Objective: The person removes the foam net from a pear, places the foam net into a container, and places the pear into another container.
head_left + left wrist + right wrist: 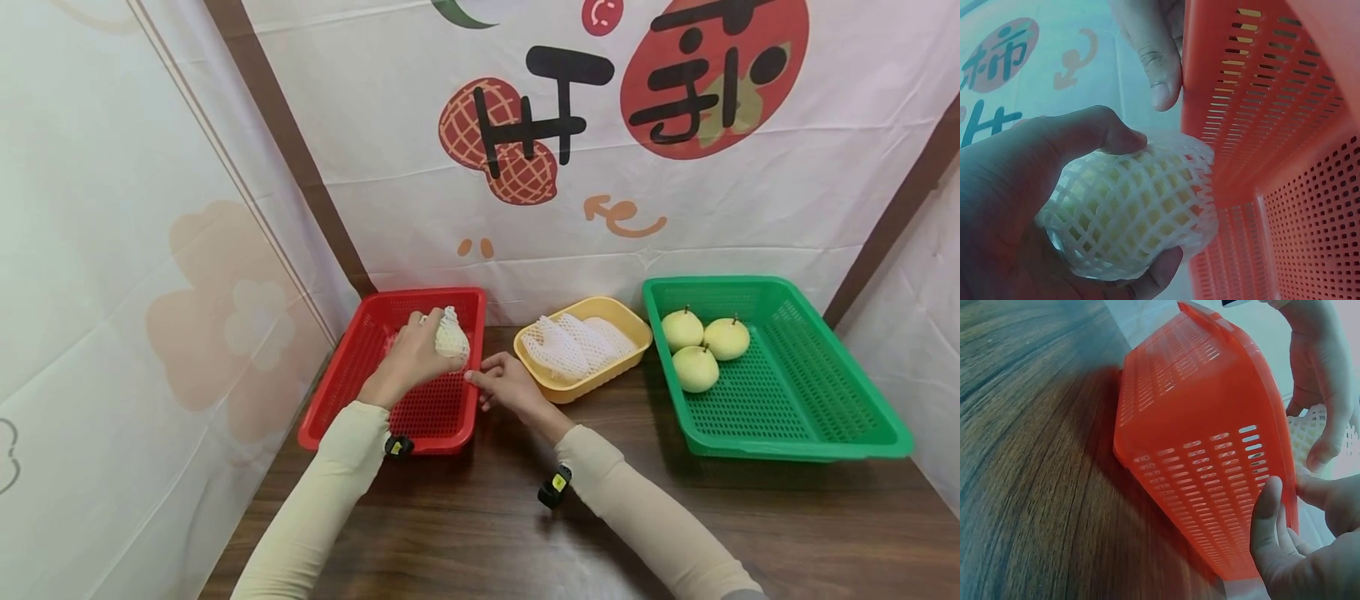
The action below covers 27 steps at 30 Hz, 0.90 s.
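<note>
In the head view my left hand [411, 354] is over the red basket [435, 446], gripping a pear [452, 340] wrapped in a white foam net. The left wrist view shows the thumb on one side of the netted pear [1138, 206] and fingers curled round the other. My right hand [513, 387] pinches the basket's near-side right rim. In the right wrist view its thumb lies over the rim and its fingers [1266, 515] press the outer wall. Part of the basket's inside is hidden behind my left hand.
Right of the red basket stands a yellow tray [585, 387] with several white foam nets [573, 343]. Farther right, a green basket [795, 450] holds three bare pears [696, 368]. A printed cloth [390, 167] hangs behind the wooden table [480, 533].
</note>
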### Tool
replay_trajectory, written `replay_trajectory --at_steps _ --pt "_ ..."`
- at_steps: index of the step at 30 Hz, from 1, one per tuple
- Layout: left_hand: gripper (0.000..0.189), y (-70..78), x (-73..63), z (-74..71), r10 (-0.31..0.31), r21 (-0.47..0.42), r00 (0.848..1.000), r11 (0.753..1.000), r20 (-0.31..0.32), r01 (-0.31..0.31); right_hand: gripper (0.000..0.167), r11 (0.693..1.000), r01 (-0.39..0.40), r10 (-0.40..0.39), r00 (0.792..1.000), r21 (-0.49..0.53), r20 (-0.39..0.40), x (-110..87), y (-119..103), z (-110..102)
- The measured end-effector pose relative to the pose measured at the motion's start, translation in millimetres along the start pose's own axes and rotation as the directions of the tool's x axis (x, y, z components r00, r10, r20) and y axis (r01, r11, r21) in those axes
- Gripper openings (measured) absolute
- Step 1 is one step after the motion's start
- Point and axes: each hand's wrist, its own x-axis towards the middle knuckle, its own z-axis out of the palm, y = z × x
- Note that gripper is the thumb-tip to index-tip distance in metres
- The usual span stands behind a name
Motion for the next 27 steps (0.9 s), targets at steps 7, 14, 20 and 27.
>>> replay_trajectory --at_steps 7,14,20,27 --pt "0.104 7.8 -1.9 0.9 0.032 -0.014 0.999 0.999 -0.01 -0.033 0.041 0.996 0.035 -0.04 0.998 -0.086 -0.057 -3.2 -3.0 -2.6" --pt "0.103 15.3 -4.9 1.2 0.039 -0.013 0.999 0.999 0.002 -0.039 0.033 0.99 0.091 -0.097 0.994 -0.111 -0.047 -11.1 -11.0 -5.6" --pt "0.102 19.3 -7.5 2.0 0.044 -0.024 0.999 0.999 -0.001 -0.044 0.029 0.98 0.148 -0.158 0.985 -0.131 -0.07 -16.5 -15.4 -7.6" --pt "0.103 23.3 -11.7 4.9 0.052 -0.056 0.999 0.997 -0.008 -0.052 0.037 0.947 0.261 -0.284 0.953 -0.188 -0.105 -20.3 -14.9 -8.9"
